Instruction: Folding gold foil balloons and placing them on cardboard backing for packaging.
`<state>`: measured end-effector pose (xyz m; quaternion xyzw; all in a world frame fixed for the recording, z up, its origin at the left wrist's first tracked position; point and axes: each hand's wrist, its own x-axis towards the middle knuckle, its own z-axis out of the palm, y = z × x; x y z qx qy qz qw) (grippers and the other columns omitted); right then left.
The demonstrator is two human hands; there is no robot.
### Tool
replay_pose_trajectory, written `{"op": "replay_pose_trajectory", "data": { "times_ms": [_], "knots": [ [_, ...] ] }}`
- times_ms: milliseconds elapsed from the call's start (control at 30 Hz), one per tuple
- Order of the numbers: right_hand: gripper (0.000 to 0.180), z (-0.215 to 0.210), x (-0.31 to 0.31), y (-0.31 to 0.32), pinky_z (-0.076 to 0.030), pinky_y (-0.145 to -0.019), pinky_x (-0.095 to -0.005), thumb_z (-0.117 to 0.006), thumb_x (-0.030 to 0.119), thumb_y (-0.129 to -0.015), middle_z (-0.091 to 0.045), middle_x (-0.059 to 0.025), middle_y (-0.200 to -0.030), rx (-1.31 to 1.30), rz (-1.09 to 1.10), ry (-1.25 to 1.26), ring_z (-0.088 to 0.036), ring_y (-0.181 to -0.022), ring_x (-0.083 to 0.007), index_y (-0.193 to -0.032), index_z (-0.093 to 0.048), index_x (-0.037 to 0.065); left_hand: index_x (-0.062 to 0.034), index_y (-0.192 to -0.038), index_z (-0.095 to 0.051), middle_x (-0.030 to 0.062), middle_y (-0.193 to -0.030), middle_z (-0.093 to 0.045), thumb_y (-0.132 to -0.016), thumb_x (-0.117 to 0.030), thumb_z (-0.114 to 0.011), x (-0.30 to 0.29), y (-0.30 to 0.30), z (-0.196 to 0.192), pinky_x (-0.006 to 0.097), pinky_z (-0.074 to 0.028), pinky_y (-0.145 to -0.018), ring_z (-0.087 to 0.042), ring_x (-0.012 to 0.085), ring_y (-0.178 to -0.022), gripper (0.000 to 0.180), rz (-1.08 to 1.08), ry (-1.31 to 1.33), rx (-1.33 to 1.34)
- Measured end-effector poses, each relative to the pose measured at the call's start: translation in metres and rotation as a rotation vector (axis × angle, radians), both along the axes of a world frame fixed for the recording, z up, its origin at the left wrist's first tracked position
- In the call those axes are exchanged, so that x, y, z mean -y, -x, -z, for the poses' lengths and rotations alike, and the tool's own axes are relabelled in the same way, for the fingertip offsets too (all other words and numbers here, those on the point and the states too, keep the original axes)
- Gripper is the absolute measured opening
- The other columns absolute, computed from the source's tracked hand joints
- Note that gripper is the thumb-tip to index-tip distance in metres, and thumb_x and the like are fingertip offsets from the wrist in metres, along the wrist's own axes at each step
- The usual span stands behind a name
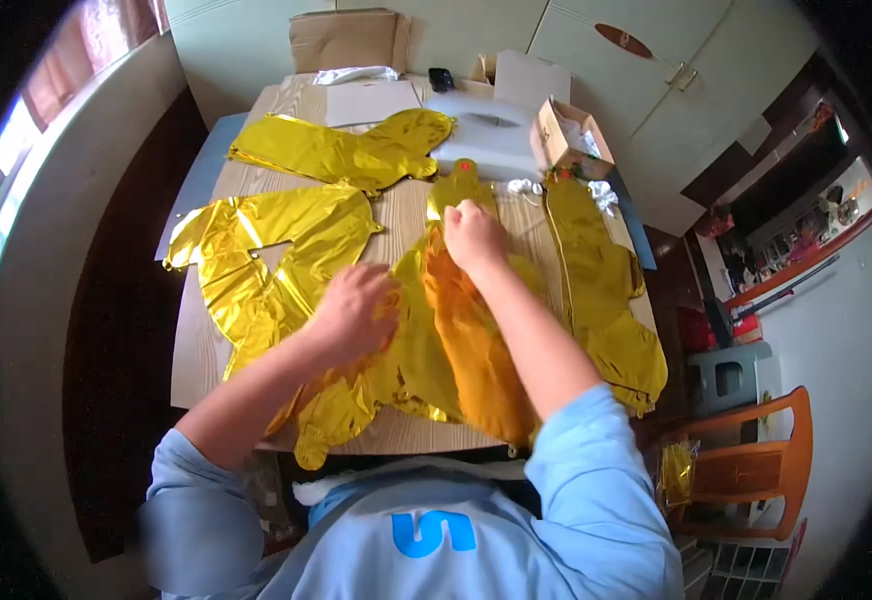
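Several flat, uninflated gold foil balloons lie on a wooden table. In front of me, a foil balloon (411,370) stretches down to the near edge, with an orange-looking part (471,350) on its right. My right hand (476,235) is closed at the upper end of this balloon, below its tab (465,180). Lower and to the left, my left hand (358,310) is over the same foil, slightly blurred, its fingers apart and loosely bent. Left of it lies an angular foil balloon (241,290); a long one (336,150) lies behind. Another foil balloon (596,290) lies to the right.
At the back right of the table (406,432) stands an open cardboard box (556,150) beside a translucent plastic sheet (491,150). A black object (441,79) and folded brown cardboard (348,42) are at the far edge. A wooden chair (756,465) stands at the right.
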<state>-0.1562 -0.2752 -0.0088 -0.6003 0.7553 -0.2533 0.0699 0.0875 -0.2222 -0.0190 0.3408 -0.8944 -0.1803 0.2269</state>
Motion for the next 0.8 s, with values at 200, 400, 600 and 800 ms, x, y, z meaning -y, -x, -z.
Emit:
{"op": "replay_pose_trajectory", "data": {
  "times_ms": [200, 400, 600, 800],
  "knots": [
    [0.033, 0.037, -0.025, 0.067, -0.039, -0.106, -0.0486, -0.06, 0.03, -0.094, -0.059, -0.0168, -0.13, -0.241, -0.262, 0.172, -0.051, -0.124, -0.0375, -0.118, -0.067, 0.008, -0.0051, -0.111, -0.069, 0.0171, -0.111, -0.065, -0.086, -0.023, -0.066, 0.15, 0.046, -0.027, 0.044, -0.051, -0.092, -0.062, 0.0374, -0.104, 0.03, -0.044, 0.104, -0.082],
    [0.05, 0.036, -0.033, 0.051, -0.034, -0.113, -0.0481, -0.064, 0.038, -0.093, -0.048, -0.0222, -0.144, -0.253, -0.165, 0.124, -0.04, -0.135, -0.0396, -0.134, -0.06, 0.008, -0.0094, -0.117, -0.068, 0.0123, -0.115, -0.064, -0.084, -0.023, -0.068, 0.232, 0.104, 0.015, 0.042, -0.049, -0.097, -0.06, 0.0329, -0.112, 0.036, 0.045, 0.289, 0.032],
    [0.036, 0.013, -0.014, 0.069, -0.041, -0.107, -0.0477, -0.063, 0.031, -0.095, -0.058, -0.0205, -0.132, 0.05, -0.287, 0.189, -0.053, -0.124, -0.0396, -0.119, -0.066, 0.005, -0.0083, -0.103, -0.072, 0.0077, -0.099, -0.07, -0.078, -0.016, -0.069, 0.259, 0.104, 0.033, 0.039, -0.053, -0.086, -0.065, 0.0289, -0.1, 0.026, 0.062, 0.386, 0.091],
    [0.023, 0.002, 0.074, 0.069, -0.05, -0.097, -0.0413, -0.064, 0.017, -0.093, -0.065, -0.0124, -0.12, 0.031, -0.353, 0.259, -0.063, -0.107, -0.0294, -0.112, -0.071, 0.007, -0.0009, -0.082, -0.075, 0.0064, -0.068, -0.068, -0.082, -0.029, -0.079, 0.252, 0.103, 0.004, 0.035, -0.049, -0.058, -0.059, 0.0174, -0.058, 0.028, -0.193, -0.211, -0.233]
  ]
}}
